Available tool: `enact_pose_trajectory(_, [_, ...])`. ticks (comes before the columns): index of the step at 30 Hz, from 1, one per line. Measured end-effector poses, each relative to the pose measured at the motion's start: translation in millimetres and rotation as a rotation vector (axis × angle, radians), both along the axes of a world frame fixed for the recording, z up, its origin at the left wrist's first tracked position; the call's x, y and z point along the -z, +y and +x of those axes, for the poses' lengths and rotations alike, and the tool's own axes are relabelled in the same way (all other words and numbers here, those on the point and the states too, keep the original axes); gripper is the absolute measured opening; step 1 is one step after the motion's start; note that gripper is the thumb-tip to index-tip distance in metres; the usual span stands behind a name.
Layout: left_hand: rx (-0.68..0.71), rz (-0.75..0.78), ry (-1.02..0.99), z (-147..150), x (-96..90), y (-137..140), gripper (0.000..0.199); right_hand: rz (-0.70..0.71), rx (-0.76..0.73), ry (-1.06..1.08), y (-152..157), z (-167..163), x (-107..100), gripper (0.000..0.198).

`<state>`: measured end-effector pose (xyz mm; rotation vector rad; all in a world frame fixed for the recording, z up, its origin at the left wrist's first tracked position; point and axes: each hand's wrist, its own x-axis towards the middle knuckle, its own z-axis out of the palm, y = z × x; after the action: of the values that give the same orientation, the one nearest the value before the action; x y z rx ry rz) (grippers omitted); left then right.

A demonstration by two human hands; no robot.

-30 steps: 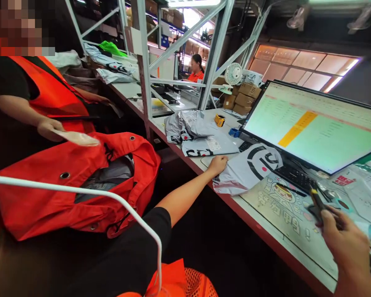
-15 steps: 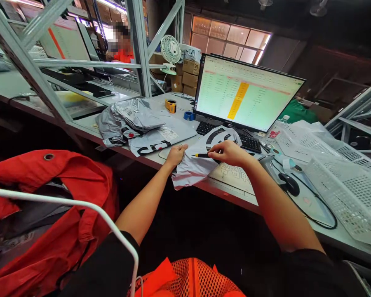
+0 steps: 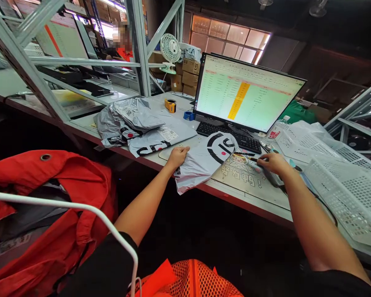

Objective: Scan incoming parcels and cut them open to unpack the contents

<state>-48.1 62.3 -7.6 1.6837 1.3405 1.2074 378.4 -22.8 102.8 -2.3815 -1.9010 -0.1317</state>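
Observation:
My left hand [image 3: 178, 158] pinches the near left edge of a grey plastic mailer bag [image 3: 200, 159] with black print and a red dot. The bag's lower corner hangs over the desk edge. To the right, my right hand [image 3: 273, 163] curls over the top of a grey barcode scanner [image 3: 274, 179]; its fingertips are partly hidden. A dark pen [image 3: 245, 154] lies by the keyboard, just left of those fingers. More grey mailers [image 3: 168, 134] with white labels lie left of the held bag.
A monitor [image 3: 247, 95] stands behind a black keyboard [image 3: 250, 143]. White perforated baskets [image 3: 346, 194] fill the desk's right side. Tape rolls [image 3: 170, 105] and a clip fan [image 3: 170, 48] are farther back. A red bag [image 3: 92, 177] and a white bar are at lower left. A person [image 3: 123, 43] is beyond the rack.
My right hand has gone right, from above the mailer with a pen to the barcode scanner. The mailer's printed face now lies more in view. My left hand keeps its grip.

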Motion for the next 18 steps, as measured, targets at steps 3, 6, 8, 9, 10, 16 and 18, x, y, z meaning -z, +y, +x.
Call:
enact_pose_trajectory(3, [-0.007,0.004,0.107,-7,-10.8,-2,0.044,0.055,0.052,0.017,-22,10,35,0.038])
enact_pose_trajectory(6, [-0.016,0.027,0.214,-14,-32.3,-1,0.027,0.099,0.044,-0.01,-40,1,67,0.044])
enact_pose_trajectory(8, [0.007,0.051,0.252,-8,-49.5,0,0.027,0.128,0.041,-0.026,-43,-12,77,0.045])
enact_pose_trajectory(9, [0.038,0.06,0.268,-2,-57.5,1,0.032,0.167,0.031,-0.013,-41,-22,78,0.045])
enact_pose_trajectory(10, [0.078,0.066,0.295,8,-64.4,1,0.039,0.227,0.003,0.021,-38,-34,76,0.044])
enact_pose_trajectory(16, [0.261,0.044,0.726,68,-74.4,0,0.094,0.508,-0.497,0.419,-3,-144,60,0.046])
enact_pose_trajectory(18, [0.252,0.024,0.762,74,-70.1,2,0.088,0.479,-0.527,0.5,3,-174,70,0.048])
